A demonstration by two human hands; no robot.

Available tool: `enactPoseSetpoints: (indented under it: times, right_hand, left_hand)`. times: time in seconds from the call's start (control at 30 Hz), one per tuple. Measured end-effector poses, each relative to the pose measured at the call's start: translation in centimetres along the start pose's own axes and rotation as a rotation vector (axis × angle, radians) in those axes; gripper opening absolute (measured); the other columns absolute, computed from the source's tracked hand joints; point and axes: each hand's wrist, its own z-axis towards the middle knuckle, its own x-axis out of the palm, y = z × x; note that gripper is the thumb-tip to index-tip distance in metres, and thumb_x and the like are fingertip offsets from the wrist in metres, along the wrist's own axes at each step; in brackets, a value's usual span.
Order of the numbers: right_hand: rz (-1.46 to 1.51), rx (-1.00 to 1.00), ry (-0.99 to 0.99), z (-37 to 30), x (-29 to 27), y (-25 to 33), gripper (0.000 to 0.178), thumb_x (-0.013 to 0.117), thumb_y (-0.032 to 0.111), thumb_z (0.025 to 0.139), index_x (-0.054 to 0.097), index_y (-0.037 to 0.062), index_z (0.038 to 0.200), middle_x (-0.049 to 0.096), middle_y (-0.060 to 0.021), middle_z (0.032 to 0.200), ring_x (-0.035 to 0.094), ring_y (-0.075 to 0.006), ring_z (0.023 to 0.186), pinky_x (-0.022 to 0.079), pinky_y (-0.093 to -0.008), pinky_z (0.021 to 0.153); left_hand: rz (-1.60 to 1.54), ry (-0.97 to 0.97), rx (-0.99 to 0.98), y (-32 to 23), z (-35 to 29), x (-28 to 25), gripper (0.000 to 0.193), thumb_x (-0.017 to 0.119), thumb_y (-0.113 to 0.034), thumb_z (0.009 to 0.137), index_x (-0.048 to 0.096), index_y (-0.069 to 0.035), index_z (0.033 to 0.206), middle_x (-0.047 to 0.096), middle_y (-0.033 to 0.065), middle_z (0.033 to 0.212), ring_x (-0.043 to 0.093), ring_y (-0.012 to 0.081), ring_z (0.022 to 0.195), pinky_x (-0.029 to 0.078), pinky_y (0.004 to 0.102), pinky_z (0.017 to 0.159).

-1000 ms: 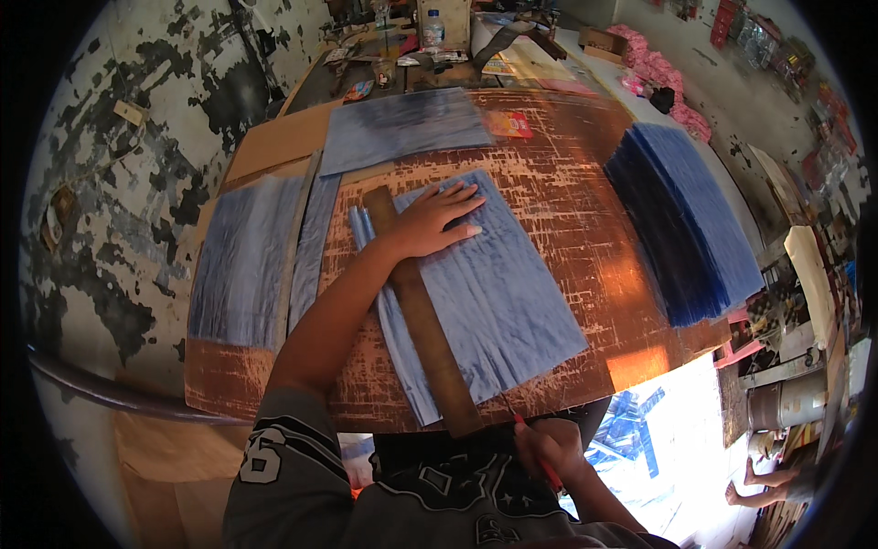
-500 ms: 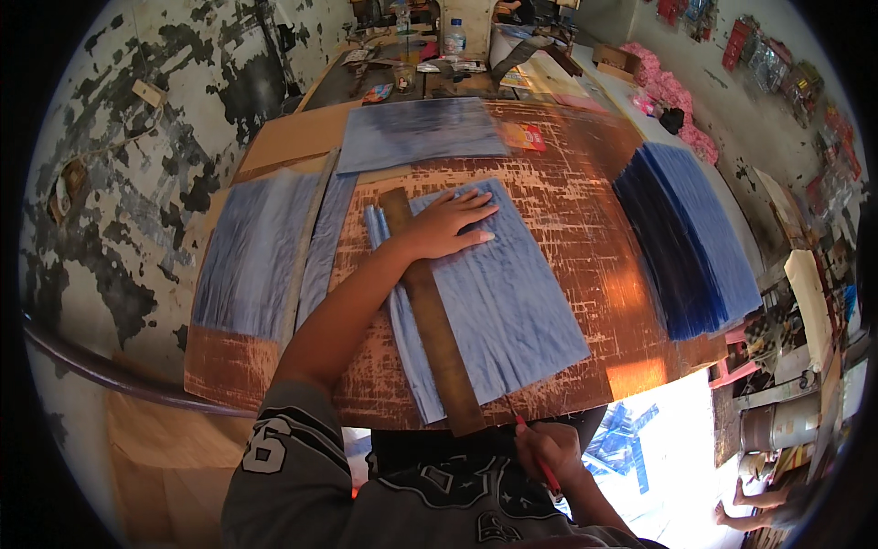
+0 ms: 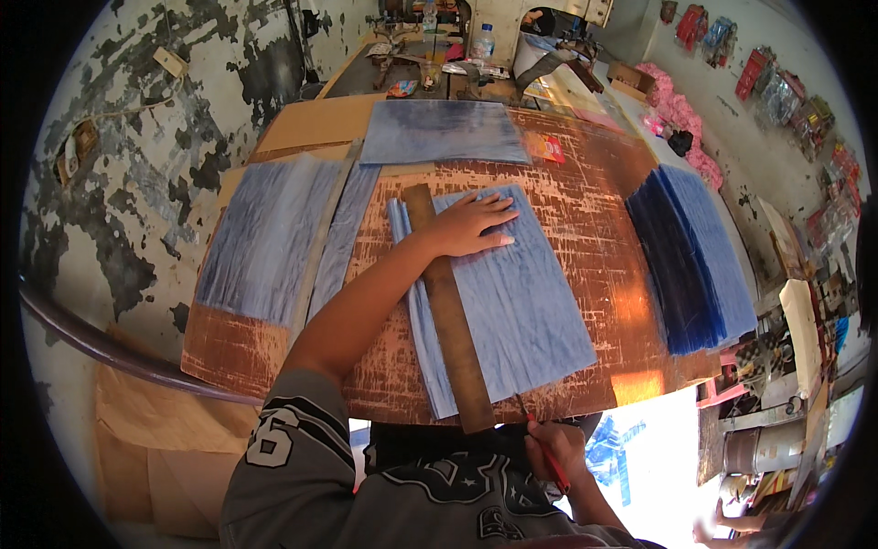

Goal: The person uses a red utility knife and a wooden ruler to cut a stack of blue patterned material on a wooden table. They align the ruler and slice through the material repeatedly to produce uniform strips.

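My left hand (image 3: 476,225) lies flat with its fingers spread over a blue streaked sheet (image 3: 521,293), its wrist crossing a long brown flat bar (image 3: 453,320). The bar rests lengthwise on the sheet and overhangs the table's near edge. Left of the bar, narrow blue strips of the sheet material (image 3: 422,334) show. At the near edge, my right hand (image 3: 558,450) is closed around a slim red-handled tool (image 3: 551,462). Its thin dark tip (image 3: 520,401) points up beside the sheet's near edge; whether it touches the sheet I cannot tell.
A thick stack of blue sheets (image 3: 700,265) stands at the table's right. More blue sheets lie at the left (image 3: 265,238) and far side (image 3: 444,131). Bottles (image 3: 484,41) and clutter sit behind. A person's blurred limbs (image 3: 736,523) show at lower right.
The whole view has shifted slightly, so the table appears farther right. My left hand stays flat on the sheet, and my right hand keeps hold of the red-handled tool near the table edge.
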Motion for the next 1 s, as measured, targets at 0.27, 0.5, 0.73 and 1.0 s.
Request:
enactPoseSetpoints:
  times: [0.27, 0.5, 0.73, 1.0]
  right_hand:
    - [0.065, 0.106, 0.005, -0.7, 0.3, 0.2, 0.033, 0.080, 0.003, 0.094, 0.067, 0.0124, 0.123, 0.058, -0.0037, 0.066, 0.060, -0.0237, 0.053, 0.044, -0.0378, 0.048]
    - [0.041, 0.094, 0.032, -0.8, 0.0, 0.0, 0.013, 0.075, 0.018, 0.104, 0.071, 0.0144, 0.116, 0.063, -0.0019, 0.067, 0.063, -0.0189, 0.057, 0.053, -0.0351, 0.056]
    - [0.149, 0.127, 0.016, -1.8, 0.7, -0.8, 0.027, 0.077, 0.012, 0.100, 0.068, 0.0090, 0.126, 0.060, 0.0002, 0.066, 0.062, -0.0183, 0.055, 0.047, -0.0356, 0.048]
    - [0.071, -0.013, -0.041, -0.5, 0.2, -0.4, 0.031, 0.079, 0.005, 0.094, 0.068, 0.0081, 0.123, 0.055, -0.0001, 0.067, 0.059, -0.0199, 0.054, 0.045, -0.0371, 0.046]
  left_hand:
    - [0.009, 0.015, -0.006, -0.2, -0.3, 0.0, 0.073, 0.049, -0.064, 0.112, 0.044, -0.022, 0.171, 0.031, 0.0078, 0.182, 0.019, 0.0301, 0.170, 0.009, 0.0531, 0.139]
    - [0.011, 0.024, -0.020, -0.9, -0.4, -0.6, 0.071, 0.051, -0.062, 0.112, 0.045, -0.022, 0.170, 0.032, 0.0083, 0.181, 0.019, 0.0297, 0.170, 0.010, 0.0523, 0.139]
    - [0.022, 0.027, -0.013, -1.5, -0.3, -1.3, 0.070, 0.052, -0.060, 0.112, 0.045, -0.021, 0.170, 0.033, 0.0100, 0.180, 0.020, 0.0296, 0.170, 0.011, 0.0521, 0.139]
    - [0.018, 0.030, -0.008, -1.7, -0.3, -1.6, 0.069, 0.053, -0.058, 0.113, 0.046, -0.020, 0.170, 0.034, 0.0106, 0.180, 0.021, 0.0316, 0.169, 0.013, 0.0538, 0.138]
